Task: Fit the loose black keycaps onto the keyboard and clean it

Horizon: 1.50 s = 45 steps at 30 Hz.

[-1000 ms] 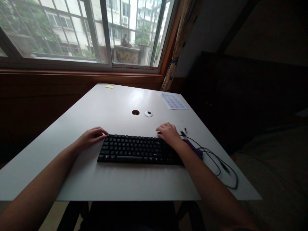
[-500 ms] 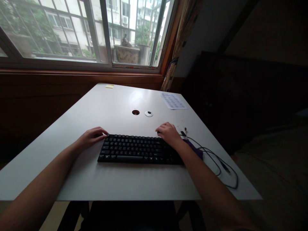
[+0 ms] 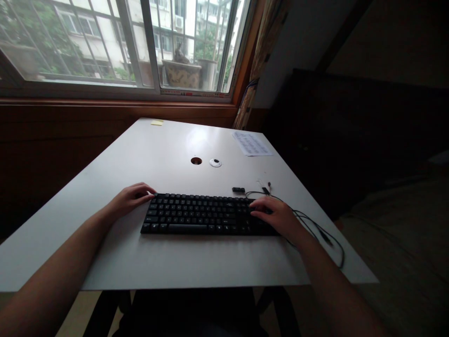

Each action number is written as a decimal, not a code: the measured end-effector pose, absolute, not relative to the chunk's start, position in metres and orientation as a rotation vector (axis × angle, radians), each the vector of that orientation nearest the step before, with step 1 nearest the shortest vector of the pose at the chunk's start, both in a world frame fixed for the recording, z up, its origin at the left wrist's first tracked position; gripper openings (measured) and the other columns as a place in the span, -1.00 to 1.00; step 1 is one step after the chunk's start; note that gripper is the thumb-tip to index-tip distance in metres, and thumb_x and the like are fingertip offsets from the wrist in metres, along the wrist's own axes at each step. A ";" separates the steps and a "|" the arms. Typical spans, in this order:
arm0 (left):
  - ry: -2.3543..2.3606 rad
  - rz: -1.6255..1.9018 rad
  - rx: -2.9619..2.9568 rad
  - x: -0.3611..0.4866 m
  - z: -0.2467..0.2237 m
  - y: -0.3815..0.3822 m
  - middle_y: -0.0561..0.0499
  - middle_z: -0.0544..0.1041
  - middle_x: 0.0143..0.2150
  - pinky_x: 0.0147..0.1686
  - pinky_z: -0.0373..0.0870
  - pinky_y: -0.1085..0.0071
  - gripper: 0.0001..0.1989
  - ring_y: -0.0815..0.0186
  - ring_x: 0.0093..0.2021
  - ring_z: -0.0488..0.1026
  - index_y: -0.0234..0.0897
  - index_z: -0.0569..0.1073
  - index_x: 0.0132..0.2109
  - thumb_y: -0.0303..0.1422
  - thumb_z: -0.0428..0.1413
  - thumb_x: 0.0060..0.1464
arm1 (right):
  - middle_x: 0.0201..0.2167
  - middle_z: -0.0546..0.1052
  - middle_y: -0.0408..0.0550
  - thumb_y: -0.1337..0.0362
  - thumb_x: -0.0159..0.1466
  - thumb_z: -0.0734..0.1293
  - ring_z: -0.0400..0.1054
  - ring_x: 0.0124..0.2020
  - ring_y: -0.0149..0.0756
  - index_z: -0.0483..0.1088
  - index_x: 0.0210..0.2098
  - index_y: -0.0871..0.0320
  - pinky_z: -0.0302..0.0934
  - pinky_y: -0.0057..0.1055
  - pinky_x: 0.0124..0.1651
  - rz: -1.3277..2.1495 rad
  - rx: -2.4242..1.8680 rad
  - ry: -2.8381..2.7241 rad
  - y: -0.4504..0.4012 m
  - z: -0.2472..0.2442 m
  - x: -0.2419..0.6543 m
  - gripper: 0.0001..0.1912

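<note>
A black keyboard (image 3: pixel 196 215) lies on the white desk. At its back left corner, my left hand (image 3: pixel 135 196) is closed, pinching the corner between thumb and fingers. Over the number keys at the right end is my right hand (image 3: pixel 273 213), its thumb apart from the curled fingers and nothing visible between them. It hides part of that end. Just behind the keyboard, a small black stick-like object (image 3: pixel 238 190) rests on the desk.
Black cables (image 3: pixel 333 236) curl over the right side of the desk (image 3: pixel 115 262). A dark plug (image 3: pixel 265 191) lies behind my right hand. Farther back are a round hole (image 3: pixel 196 161), its white cover (image 3: pixel 215 163), printed paper (image 3: pixel 253 143) and a yellow note (image 3: pixel 156 122).
My right hand has moved right and nearer from behind the keyboard, leaving the small black object in view. The purple cloth under my right forearm no longer shows. My left hand stays at the corner.
</note>
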<state>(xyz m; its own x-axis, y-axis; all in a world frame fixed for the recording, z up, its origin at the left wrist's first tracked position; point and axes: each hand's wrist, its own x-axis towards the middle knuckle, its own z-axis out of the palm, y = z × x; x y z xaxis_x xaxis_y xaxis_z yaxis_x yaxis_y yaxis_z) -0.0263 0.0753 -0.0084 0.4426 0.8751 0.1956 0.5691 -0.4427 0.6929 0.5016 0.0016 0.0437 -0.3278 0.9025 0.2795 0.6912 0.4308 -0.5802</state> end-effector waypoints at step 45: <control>1.245 0.751 2.183 -0.024 -0.005 0.074 -0.05 0.57 -0.14 -0.22 0.40 0.39 -0.65 0.23 -0.21 0.50 -0.20 0.60 -0.07 -0.04 0.13 0.28 | 0.06 0.54 0.00 0.33 0.35 0.37 0.41 0.07 -0.11 0.46 0.15 -0.08 0.38 -0.02 0.13 0.084 -1.202 -2.243 -0.064 0.007 0.518 -0.60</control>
<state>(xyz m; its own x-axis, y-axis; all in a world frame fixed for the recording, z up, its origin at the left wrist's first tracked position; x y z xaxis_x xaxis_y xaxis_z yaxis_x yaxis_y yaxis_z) -0.0241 0.0744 -0.0054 0.4262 0.8800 0.2098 0.5961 -0.4476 0.6665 0.5177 -0.0641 0.0073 -0.4208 0.7786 0.4655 0.7415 0.5908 -0.3179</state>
